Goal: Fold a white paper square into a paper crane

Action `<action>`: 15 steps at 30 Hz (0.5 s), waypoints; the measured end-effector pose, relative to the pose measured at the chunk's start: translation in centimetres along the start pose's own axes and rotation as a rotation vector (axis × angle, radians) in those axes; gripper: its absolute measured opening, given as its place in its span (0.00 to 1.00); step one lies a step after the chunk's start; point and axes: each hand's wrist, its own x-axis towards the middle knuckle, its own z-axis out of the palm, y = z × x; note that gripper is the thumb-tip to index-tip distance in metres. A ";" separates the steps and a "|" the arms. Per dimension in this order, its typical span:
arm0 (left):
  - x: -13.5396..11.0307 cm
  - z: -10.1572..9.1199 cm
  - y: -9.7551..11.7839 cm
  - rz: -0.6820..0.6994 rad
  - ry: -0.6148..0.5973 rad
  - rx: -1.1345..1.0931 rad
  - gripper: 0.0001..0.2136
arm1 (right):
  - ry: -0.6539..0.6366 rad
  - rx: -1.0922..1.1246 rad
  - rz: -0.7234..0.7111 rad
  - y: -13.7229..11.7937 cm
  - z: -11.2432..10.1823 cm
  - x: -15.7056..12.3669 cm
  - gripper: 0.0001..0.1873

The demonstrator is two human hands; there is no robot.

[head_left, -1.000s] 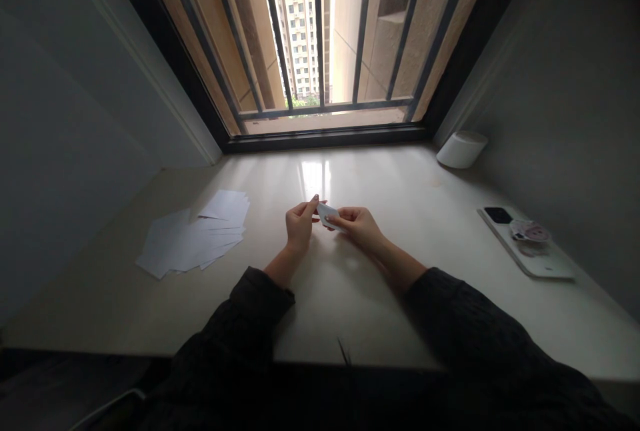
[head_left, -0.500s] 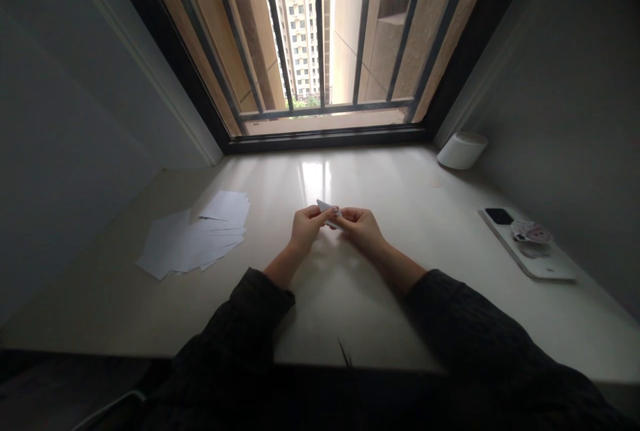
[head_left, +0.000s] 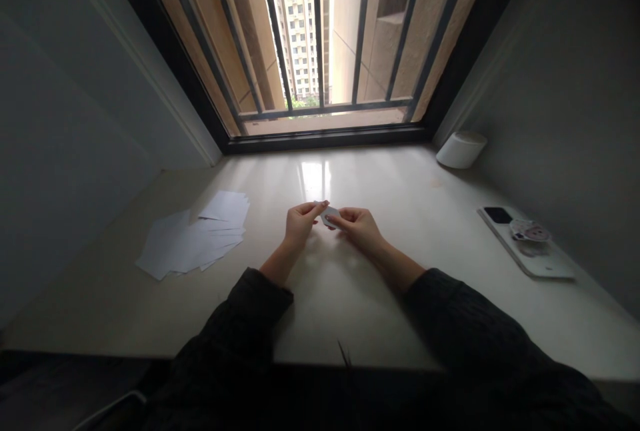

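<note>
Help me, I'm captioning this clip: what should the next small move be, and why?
Perhaps the left hand should press along the far edge of the small white piece: its thumb lies there, while the right hand grips the other end.

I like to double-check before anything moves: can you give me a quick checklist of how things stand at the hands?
1. Right hand on the small white piece: ok, thumb on top.
2. Left hand at the same piece: ok, thumb at its upper left edge.
3. White sheets apart from the hands: ok, they lie to the left.
4. Phone away from the hands: ok, it lies at right.
5. Piece's edges lined up: cannot tell, fingers cover part.
</note>
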 end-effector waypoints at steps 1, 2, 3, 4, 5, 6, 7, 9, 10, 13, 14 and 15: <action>0.0 0.0 0.0 -0.005 -0.004 0.001 0.18 | 0.003 -0.010 0.001 0.1 0.0 0.1 0.18; 0.0 0.0 0.0 -0.013 -0.008 0.001 0.19 | 0.005 -0.020 0.002 0.2 0.0 0.1 0.19; 0.0 0.0 0.0 -0.024 -0.010 -0.002 0.20 | 0.005 -0.027 0.004 0.2 0.0 0.1 0.19; 0.0 0.0 0.0 -0.034 -0.009 -0.005 0.21 | 0.004 -0.029 0.007 0.3 0.0 0.1 0.20; 0.0 0.0 0.0 -0.040 -0.005 -0.009 0.22 | 0.002 -0.028 0.014 0.3 0.0 0.1 0.20; 0.0 0.0 0.0 -0.039 0.003 -0.015 0.22 | 0.003 -0.025 0.022 0.2 0.0 0.1 0.21; 0.0 0.0 -0.1 -0.033 0.011 -0.022 0.22 | 0.010 -0.018 0.028 0.2 0.1 0.0 0.21; 0.0 0.1 -0.2 -0.019 0.011 -0.041 0.22 | 0.043 0.001 0.030 0.0 0.1 -0.1 0.20; 0.0 0.2 -0.3 -0.016 0.003 -0.046 0.21 | 0.066 0.017 0.025 -0.1 0.1 -0.1 0.20; 0.0 0.4 -0.5 -0.018 -0.056 -0.020 0.19 | 0.135 0.073 0.002 -0.3 0.1 -0.1 0.20; -0.1 0.4 -0.6 -0.009 -0.063 -0.003 0.18 | 0.147 0.082 0.000 -0.4 0.1 -0.1 0.20; -0.1 0.5 -0.7 0.008 -0.057 0.015 0.17 | 0.152 0.084 0.000 -0.4 0.1 -0.1 0.20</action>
